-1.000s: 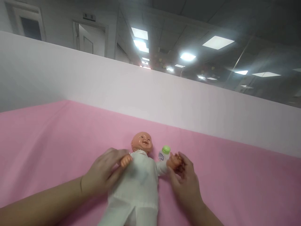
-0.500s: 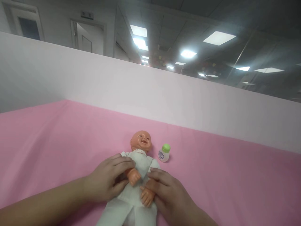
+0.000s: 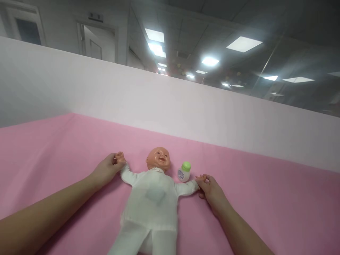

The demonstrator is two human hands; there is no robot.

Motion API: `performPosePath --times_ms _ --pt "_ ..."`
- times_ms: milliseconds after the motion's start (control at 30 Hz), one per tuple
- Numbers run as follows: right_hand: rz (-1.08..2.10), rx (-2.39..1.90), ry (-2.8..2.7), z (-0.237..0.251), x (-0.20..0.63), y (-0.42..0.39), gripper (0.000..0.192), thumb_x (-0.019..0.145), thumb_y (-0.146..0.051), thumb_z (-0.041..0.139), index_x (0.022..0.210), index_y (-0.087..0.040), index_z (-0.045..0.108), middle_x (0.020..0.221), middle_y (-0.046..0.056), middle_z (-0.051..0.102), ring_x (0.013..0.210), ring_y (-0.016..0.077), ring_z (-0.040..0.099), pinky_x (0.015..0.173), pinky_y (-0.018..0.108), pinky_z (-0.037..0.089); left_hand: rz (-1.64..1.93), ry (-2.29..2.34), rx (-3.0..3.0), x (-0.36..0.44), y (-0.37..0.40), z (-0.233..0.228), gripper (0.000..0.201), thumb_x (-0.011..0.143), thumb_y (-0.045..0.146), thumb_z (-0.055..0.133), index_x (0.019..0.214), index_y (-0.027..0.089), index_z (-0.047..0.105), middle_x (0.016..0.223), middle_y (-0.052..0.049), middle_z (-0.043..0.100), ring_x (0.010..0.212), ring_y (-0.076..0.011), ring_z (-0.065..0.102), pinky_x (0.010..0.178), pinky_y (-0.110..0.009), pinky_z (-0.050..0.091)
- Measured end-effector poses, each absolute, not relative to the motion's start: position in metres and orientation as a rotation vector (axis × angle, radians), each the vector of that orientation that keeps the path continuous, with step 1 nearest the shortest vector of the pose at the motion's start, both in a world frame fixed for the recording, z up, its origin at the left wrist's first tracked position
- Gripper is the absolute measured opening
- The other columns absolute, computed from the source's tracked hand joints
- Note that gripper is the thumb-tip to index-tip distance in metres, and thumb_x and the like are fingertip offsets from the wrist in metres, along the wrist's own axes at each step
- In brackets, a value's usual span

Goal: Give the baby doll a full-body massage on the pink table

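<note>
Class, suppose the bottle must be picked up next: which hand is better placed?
Probably the right hand: the bottle is close by it, while the left hand is across the doll. Both hold the doll.

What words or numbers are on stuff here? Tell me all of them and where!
None can be read for sure.
Label on the green-capped bottle: purple print, too small and blurred.
Plate above the door: dark marks, too blurred.
Doll: no lettering visible.

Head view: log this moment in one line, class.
doll: face up, arms spread; left hand: holds one doll hand; right hand: holds other doll hand; green-capped bottle: beside head; pink sheet: underneath
</note>
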State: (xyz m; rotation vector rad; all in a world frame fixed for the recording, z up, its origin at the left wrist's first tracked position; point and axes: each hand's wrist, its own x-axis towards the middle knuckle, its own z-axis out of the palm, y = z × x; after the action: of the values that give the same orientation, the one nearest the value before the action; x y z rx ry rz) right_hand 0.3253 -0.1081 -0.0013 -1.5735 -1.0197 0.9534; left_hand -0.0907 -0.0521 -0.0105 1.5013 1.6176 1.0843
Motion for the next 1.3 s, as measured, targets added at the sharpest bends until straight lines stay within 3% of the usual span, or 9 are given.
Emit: performPosePath --times_ms 67,133,400,533,767,900,1133,1300 --pt "0.965 -1.615 -1.020 -0.003 0.327 -0.107 0.064 0.077 -0.047 0.080 0.130 -0.022 0.053 0.087 0.003 0.071 0.071 0.0193 0.070 0.053 0.026 0.056 1.080 1.570 1.503 -0.093 -0.050 -0.013 0.048 0.079 0.059 0.066 0.108 0.021 0.060 0.091 -0.004 0.074 0.085 -0.0284 0.069 0.067 -0.033 0.049" --pt "0.958 -1.634 -1.031 -0.003 0.327 -0.107 0.065 0.077 -0.047 0.079 0.131 -0.024 0.051 0.089 0.003 0.071 0.071 0.0188 0.070 0.054 0.026 0.057 1.080 1.528 1.525 -0.093 -0.050 -0.014 0.046 0.079 0.058 0.066 0.106 0.021 0.059 0.092 -0.004 0.074 0.086 -0.0285 0.070 0.069 -0.034 0.050" --pt "0.891 -1.546 -1.032 0.006 0.315 -0.116 0.087 0.078 -0.052 0.078 0.150 -0.026 0.036 0.123 0.011 0.071 0.095 0.0271 0.075 0.074 0.038 0.066 1.204 1.455 1.517 -0.084 -0.059 -0.004 0.064 0.075 0.056 0.069 0.127 0.021 0.056 0.107 -0.007 0.075 0.091 -0.0297 0.073 0.075 -0.037 0.057" --pt "0.667 -1.350 -1.211 0.013 0.298 -0.130 0.075 0.084 -0.048 0.074 0.148 -0.027 0.040 0.145 0.011 0.061 0.116 0.0258 0.070 0.095 0.038 0.060 1.233 1.375 1.697 -0.067 -0.083 0.014 0.055 0.085 0.046 0.063 0.134 0.022 0.052 0.112 -0.007 0.073 0.092 -0.0269 0.073 0.079 -0.037 0.058" --pt "0.291 -1.228 -1.949 0.011 0.267 -0.156 0.036 0.087 -0.027 0.069 0.123 -0.029 0.069 0.121 0.005 0.075 0.113 0.0266 0.071 0.101 0.046 0.058 1.121 0.965 2.585 -0.043 -0.123 0.016 0.036 0.094 0.023 0.056 0.130 0.026 0.061 0.122 -0.007 0.073 0.109 -0.0252 0.070 0.094 -0.036 0.057" --pt "0.255 -1.016 -2.153 0.005 0.258 -0.159 0.038 0.088 -0.019 0.068 0.124 -0.029 0.071 0.126 0.005 0.074 0.129 0.0267 0.062 0.113 0.050 0.049 1.084 0.741 2.768 -0.039 -0.128 0.017 0.047 0.091 0.012 0.053 0.135 0.024 0.060 0.126 -0.009 0.072 0.118 -0.0245 0.067 0.103 -0.038 0.055" --pt "0.414 -0.976 -2.150 0.000 0.259 -0.157 0.041 0.086 -0.015 0.068 0.125 -0.029 0.071 0.134 0.007 0.070 0.133 0.0258 0.059 0.115 0.050 0.047 1.062 0.705 2.744 -0.038 -0.126 0.017 0.047 0.086 0.009 0.052 0.129 0.024 0.065 0.126 -0.008 0.072 0.117 -0.0232 0.068 0.102 -0.036 0.057" --pt "0.358 -1.157 -2.051 0.008 0.262 -0.157 0.042 0.086 -0.021 0.068 0.127 -0.030 0.070 0.134 0.007 0.068 0.128 0.0279 0.062 0.111 0.051 0.050 1.195 0.941 2.544 -0.043 -0.120 0.017 0.033 0.089 0.022 0.061 0.120 0.025 0.069 0.114 -0.007 0.076 0.104 -0.0246 0.073 0.090 -0.033 0.060"
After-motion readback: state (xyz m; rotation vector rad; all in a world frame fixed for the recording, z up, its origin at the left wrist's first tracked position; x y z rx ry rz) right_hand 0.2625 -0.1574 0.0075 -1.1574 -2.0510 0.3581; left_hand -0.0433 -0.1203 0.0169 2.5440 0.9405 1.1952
